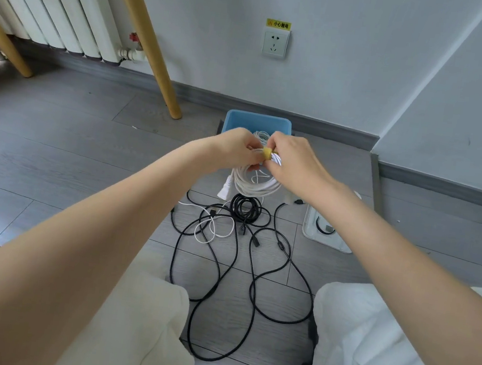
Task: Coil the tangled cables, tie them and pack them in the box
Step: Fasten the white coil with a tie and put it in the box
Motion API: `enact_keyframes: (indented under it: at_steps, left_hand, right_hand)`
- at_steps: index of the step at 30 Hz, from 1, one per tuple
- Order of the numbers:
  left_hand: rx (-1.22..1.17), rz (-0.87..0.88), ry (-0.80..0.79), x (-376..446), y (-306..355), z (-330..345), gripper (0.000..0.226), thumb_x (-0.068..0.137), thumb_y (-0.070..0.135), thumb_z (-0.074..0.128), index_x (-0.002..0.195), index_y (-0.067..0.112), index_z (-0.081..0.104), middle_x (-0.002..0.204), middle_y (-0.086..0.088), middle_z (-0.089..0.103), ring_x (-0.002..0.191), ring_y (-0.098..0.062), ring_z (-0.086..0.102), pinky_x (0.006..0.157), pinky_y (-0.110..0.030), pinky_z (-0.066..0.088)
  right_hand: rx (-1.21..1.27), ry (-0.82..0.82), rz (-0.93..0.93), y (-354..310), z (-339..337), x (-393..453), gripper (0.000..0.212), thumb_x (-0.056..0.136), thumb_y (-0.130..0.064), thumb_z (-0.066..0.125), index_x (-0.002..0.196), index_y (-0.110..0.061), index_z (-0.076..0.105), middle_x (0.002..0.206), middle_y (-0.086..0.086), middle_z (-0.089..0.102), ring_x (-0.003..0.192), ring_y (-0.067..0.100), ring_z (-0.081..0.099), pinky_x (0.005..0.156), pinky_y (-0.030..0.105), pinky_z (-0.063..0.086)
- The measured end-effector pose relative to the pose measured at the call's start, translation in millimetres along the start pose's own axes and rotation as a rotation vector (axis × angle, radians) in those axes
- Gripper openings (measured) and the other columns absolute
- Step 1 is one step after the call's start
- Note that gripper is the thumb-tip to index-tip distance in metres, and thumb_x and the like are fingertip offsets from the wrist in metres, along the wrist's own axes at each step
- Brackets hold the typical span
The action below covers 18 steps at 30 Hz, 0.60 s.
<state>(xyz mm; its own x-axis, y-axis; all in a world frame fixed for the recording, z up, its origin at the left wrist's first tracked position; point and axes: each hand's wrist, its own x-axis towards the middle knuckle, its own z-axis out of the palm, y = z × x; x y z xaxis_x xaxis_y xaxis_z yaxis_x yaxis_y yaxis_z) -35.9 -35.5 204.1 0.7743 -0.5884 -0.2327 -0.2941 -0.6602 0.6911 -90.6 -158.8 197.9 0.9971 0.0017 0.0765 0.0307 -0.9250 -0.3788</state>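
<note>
**Inspector:** Hands first. Left hand (pixel 235 148) and right hand (pixel 293 161) are raised together in front of the person, fingers of both pinching a yellow tie (pixel 267 152) wrapped round the top of a white cable coil (pixel 256 181). The coil hangs from that grip, with a white plug (pixel 224 189) at its lower left.

**Clerk:** And nearest the person?

**Inspector:** Two knees in pale trousers (pixel 364 351), with loose black cables (pixel 220 286) looping across the grey floor (pixel 67 165) between them. Further out, those cables tangle with a thin white cable (pixel 212 230) and a small black coil (pixel 245 209), lying on the floor just beneath the hanging white coil.

**Clerk:** To the right?

**Inspector:** A clear flat lid or tray (pixel 325 233) on the floor, partly hidden by the right forearm; I cannot tell which.

**Clerk:** The box?

**Inspector:** Blue box (pixel 257 121) beyond the hands, near the skirting, with some white cable inside. Behind it, a wall socket (pixel 275 43); at left, a wooden leg (pixel 161 80) and a radiator (pixel 42 3).
</note>
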Motion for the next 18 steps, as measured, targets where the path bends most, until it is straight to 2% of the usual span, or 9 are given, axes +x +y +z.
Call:
enact_keyframes:
  at_steps: [2,4,6,8,10,13,16,18]
  left_hand:
    - [0.141,-0.013,-0.058,3.5,-1.0,4.0,0.032,0.098,0.021,0.044,0.098,-0.002,0.066,0.089,-0.007,0.064,0.068,-0.015,0.050,0.052,-0.009,0.033]
    - [0.255,-0.024,-0.086,8.2,-3.2,10.2,0.031,0.098,0.022,0.042,0.098,0.002,0.066,0.086,-0.003,0.060,0.063,-0.014,0.047,0.046,-0.011,0.032]
    - [0.364,-0.024,-0.073,11.2,-5.6,12.6,0.026,0.096,0.022,0.046,0.100,0.005,0.065,0.083,-0.006,0.059,0.073,-0.020,0.049,0.052,-0.019,0.033]
    - [0.440,-0.003,-0.062,12.7,-9.8,13.6,0.023,0.093,0.020,0.051,0.109,0.009,0.064,0.095,-0.007,0.063,0.084,-0.023,0.053,0.063,-0.025,0.038]
    - [0.438,0.035,-0.092,11.2,-15.2,15.2,0.028,0.091,0.018,0.055,0.117,0.014,0.062,0.110,-0.005,0.065,0.093,-0.022,0.056,0.073,-0.026,0.041]
    - [0.346,0.027,-0.120,16.1,-24.1,20.6,0.028,0.090,0.018,0.058,0.116,0.010,0.061,0.113,-0.006,0.065,0.101,-0.021,0.059,0.084,-0.028,0.046]
    - [0.228,-0.090,-0.040,42.1,-37.6,20.6,0.025,0.091,0.016,0.052,0.110,0.005,0.064,0.107,-0.005,0.065,0.100,-0.020,0.058,0.087,-0.028,0.045]
    - [0.151,-0.160,-0.003,59.6,-46.2,18.7,0.025,0.091,0.014,0.050,0.110,0.007,0.065,0.111,-0.006,0.064,0.104,-0.021,0.057,0.087,-0.028,0.045]
  right_hand:
    - [-0.048,-0.044,0.016,-0.3,6.7,0.5,0.015,0.087,-0.008,0.056,0.100,-0.002,0.057,0.099,0.015,0.062,0.098,0.033,0.056,0.079,0.038,0.046]
    - [-0.082,-0.096,0.039,0.8,9.5,2.6,0.015,0.085,-0.008,0.057,0.099,-0.002,0.059,0.095,0.015,0.063,0.103,0.032,0.052,0.082,0.038,0.044]
    - [-0.044,-0.140,0.066,1.8,8.0,5.3,0.015,0.084,-0.010,0.060,0.097,-0.003,0.062,0.095,0.013,0.065,0.100,0.028,0.053,0.079,0.034,0.046]
    - [0.068,-0.188,0.112,2.0,5.8,4.4,0.017,0.081,-0.014,0.068,0.095,-0.004,0.063,0.091,0.007,0.064,0.089,0.021,0.055,0.073,0.028,0.044]
    - [0.177,-0.230,0.181,4.4,9.1,-0.3,0.026,0.076,-0.019,0.075,0.095,-0.009,0.060,0.089,0.002,0.061,0.085,0.018,0.055,0.069,0.026,0.043]
    - [0.328,-0.237,0.297,21.1,25.9,-2.2,0.028,0.075,-0.023,0.077,0.092,-0.015,0.057,0.091,0.001,0.063,0.083,0.016,0.058,0.067,0.026,0.045]
    - [0.252,-0.196,0.329,47.7,42.6,16.7,0.017,0.081,-0.020,0.071,0.086,-0.015,0.056,0.093,0.007,0.066,0.082,0.018,0.059,0.071,0.029,0.046]
    - [0.207,-0.154,0.354,60.9,48.4,32.2,0.014,0.081,-0.014,0.068,0.084,-0.011,0.055,0.093,0.011,0.065,0.080,0.020,0.056,0.070,0.031,0.046]
